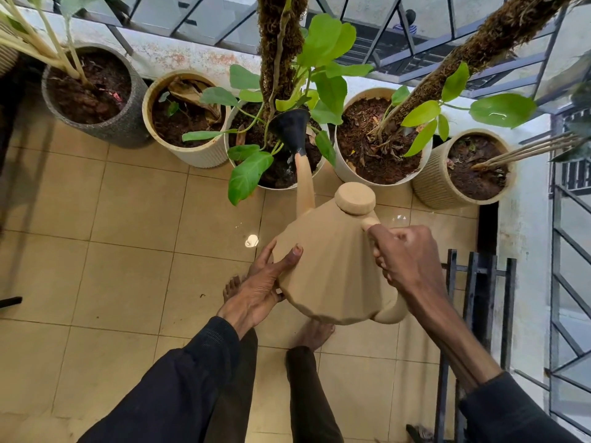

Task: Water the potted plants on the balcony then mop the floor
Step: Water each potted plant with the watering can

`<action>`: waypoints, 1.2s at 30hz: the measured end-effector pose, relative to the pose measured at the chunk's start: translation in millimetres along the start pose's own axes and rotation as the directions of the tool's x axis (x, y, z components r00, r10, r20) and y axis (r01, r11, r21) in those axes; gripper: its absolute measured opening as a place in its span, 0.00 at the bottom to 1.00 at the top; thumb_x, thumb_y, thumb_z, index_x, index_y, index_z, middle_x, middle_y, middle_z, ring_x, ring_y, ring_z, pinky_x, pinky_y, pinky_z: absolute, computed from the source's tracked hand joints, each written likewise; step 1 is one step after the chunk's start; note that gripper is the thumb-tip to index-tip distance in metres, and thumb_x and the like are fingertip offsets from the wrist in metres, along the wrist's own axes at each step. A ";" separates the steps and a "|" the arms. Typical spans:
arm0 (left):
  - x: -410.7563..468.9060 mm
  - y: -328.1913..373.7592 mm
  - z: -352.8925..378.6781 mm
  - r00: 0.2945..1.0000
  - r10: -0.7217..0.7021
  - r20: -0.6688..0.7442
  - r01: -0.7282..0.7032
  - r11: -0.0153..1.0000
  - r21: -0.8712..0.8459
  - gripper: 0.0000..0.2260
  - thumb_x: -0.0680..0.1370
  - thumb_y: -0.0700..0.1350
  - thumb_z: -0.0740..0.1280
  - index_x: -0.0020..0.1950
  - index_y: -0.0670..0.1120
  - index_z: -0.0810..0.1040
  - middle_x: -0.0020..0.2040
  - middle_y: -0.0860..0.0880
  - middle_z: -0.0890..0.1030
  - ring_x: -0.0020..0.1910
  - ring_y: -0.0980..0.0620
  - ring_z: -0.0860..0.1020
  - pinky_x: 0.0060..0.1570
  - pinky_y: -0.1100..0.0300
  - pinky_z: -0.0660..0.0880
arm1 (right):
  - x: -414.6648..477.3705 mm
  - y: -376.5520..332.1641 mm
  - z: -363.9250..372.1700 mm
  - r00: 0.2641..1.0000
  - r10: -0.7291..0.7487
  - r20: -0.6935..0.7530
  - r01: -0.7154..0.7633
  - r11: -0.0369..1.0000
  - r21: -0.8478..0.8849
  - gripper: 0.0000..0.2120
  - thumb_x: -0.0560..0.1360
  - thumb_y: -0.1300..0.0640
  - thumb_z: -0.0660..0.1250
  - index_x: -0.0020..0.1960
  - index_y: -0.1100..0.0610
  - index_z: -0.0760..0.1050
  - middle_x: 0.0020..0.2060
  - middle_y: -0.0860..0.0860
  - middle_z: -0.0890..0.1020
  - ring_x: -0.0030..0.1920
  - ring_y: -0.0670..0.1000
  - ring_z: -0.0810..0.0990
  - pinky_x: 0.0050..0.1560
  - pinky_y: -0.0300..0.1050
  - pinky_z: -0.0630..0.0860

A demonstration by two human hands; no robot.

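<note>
A beige ridged watering can (332, 266) is tilted forward, its black rose (291, 127) hanging over the soil of the middle white pot (248, 179) with the moss pole. My right hand (404, 259) grips the can's handle. My left hand (265, 282) supports the can's left side with straight fingers under it and the thumb on its wall. Several potted plants stand in a row along the balcony wall: a grey pot (128, 129), a cream ribbed pot (198, 153), a white pot (348, 174) and a tan ribbed pot (431, 193).
Beige floor tiles (128, 235) carry small wet spots (251, 240) by the pots. A black metal rack (473, 314) stands at the right beside the white wall. My bare feet (315, 334) are under the can. Railings run behind the pots.
</note>
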State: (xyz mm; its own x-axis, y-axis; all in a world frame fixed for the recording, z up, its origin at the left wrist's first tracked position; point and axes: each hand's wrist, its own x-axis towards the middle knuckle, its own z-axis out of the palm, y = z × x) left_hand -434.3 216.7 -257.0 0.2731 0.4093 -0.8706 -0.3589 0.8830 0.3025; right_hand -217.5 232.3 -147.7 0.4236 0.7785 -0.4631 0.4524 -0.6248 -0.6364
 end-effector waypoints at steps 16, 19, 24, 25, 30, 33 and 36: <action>4.4 9.6 -12.7 0.994 0.065 0.086 -0.066 0.998 0.009 0.51 0.60 0.49 0.87 0.78 0.59 0.66 0.73 0.48 0.74 0.68 0.43 0.76 0.65 0.37 0.76 | -20.0 26.7 25.2 0.990 -0.041 -0.134 0.060 0.988 0.139 0.40 0.69 0.27 0.68 0.29 0.67 0.72 0.23 0.59 0.71 0.26 0.51 0.68 0.29 0.60 0.75; 4.2 14.1 -13.2 0.993 0.074 0.092 -0.075 0.997 0.011 0.54 0.57 0.49 0.88 0.78 0.58 0.66 0.73 0.49 0.74 0.68 0.44 0.76 0.65 0.39 0.76 | -23.0 26.1 26.3 0.989 -0.037 -0.146 0.061 0.984 0.167 0.40 0.69 0.27 0.68 0.29 0.67 0.73 0.23 0.61 0.71 0.26 0.52 0.69 0.29 0.55 0.73; 1.2 18.6 -16.4 0.992 0.083 0.095 -0.086 0.996 0.027 0.52 0.57 0.49 0.87 0.78 0.58 0.67 0.73 0.49 0.74 0.68 0.44 0.76 0.65 0.41 0.76 | -28.1 25.1 30.2 0.987 -0.040 -0.157 0.066 0.984 0.164 0.39 0.69 0.28 0.67 0.29 0.66 0.74 0.25 0.64 0.74 0.25 0.57 0.70 0.30 0.54 0.75; 0.7 19.1 -17.2 0.992 0.084 0.095 -0.086 0.996 0.025 0.53 0.57 0.49 0.87 0.78 0.58 0.67 0.73 0.49 0.74 0.68 0.44 0.77 0.66 0.41 0.76 | -29.1 24.9 31.3 0.986 -0.039 -0.159 0.066 0.984 0.167 0.40 0.69 0.27 0.67 0.29 0.67 0.73 0.26 0.66 0.73 0.25 0.55 0.69 0.30 0.52 0.73; -7.5 30.9 -21.6 0.990 0.106 0.094 -0.108 0.994 0.017 0.52 0.57 0.47 0.88 0.78 0.57 0.67 0.74 0.50 0.73 0.69 0.45 0.76 0.67 0.42 0.76 | -35.9 20.1 38.5 0.982 -0.038 -0.185 0.075 0.977 0.199 0.34 0.70 0.29 0.68 0.25 0.58 0.69 0.22 0.59 0.68 0.25 0.52 0.67 0.30 0.50 0.70; -13.8 42.4 -27.7 0.989 0.116 0.095 -0.120 0.992 0.032 0.49 0.61 0.45 0.86 0.78 0.57 0.67 0.73 0.50 0.74 0.69 0.46 0.76 0.67 0.44 0.76 | -40.2 15.8 45.8 0.980 -0.016 -0.200 0.059 0.975 0.212 0.38 0.69 0.27 0.69 0.27 0.63 0.70 0.25 0.65 0.70 0.26 0.56 0.67 0.29 0.57 0.72; -18.1 55.2 -32.5 0.988 0.122 0.094 -0.128 0.990 0.062 0.45 0.66 0.42 0.84 0.79 0.56 0.66 0.73 0.51 0.74 0.69 0.48 0.76 0.62 0.50 0.79 | -43.5 10.9 53.5 0.979 -0.012 -0.202 0.065 0.964 0.258 0.37 0.70 0.25 0.68 0.26 0.60 0.70 0.23 0.59 0.68 0.26 0.57 0.65 0.30 0.53 0.67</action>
State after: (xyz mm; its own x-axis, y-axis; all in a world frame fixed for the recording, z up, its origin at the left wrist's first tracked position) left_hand -488.0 250.5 -237.1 0.3100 0.5340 -0.7866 -0.3354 0.8356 0.4350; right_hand -273.0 194.9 -167.5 0.5680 0.7577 -0.3212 0.2615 -0.5362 -0.8026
